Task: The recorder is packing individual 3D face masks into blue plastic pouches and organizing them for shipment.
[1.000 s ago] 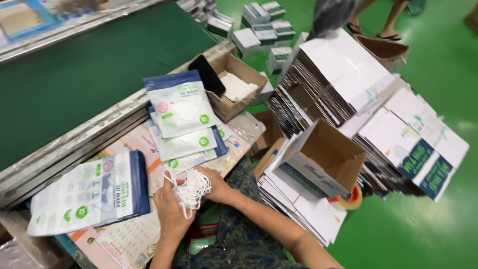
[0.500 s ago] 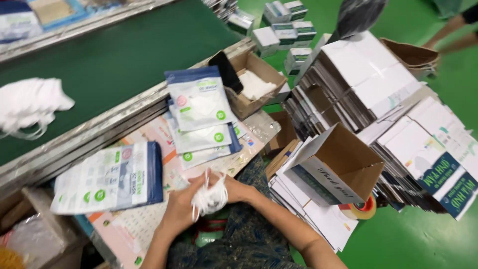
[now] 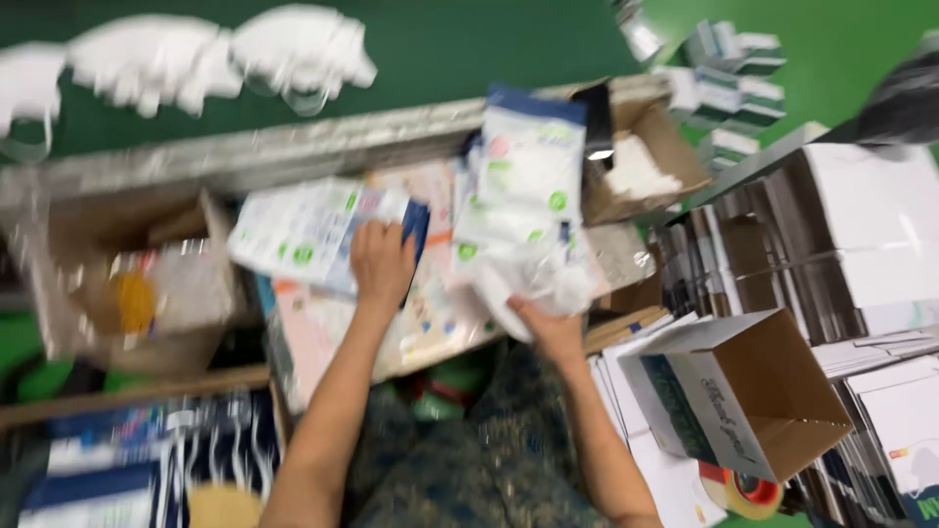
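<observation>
Your left hand lies palm down on the stack of flat packets near the middle of the counter, fingers curled over the stack's right end where a dark blue edge shows; motion blur keeps you from telling whether it grips the top packet or only presses on it. Your right hand is closed on a white mask at the counter's near edge, thumb and fingers under the bunched material, which rises above the hand. Just behind the mask, a second pile of packets with green dots leans toward the far edge. Right of that pile sits a small brown box with white material inside. Beyond the counter's far edge, loose white masks lie on the green belt. Right of your right forearm stands an open carton, tilted, with a tape roll beside its base. Stacks of flat cartons fill the right side.
</observation>
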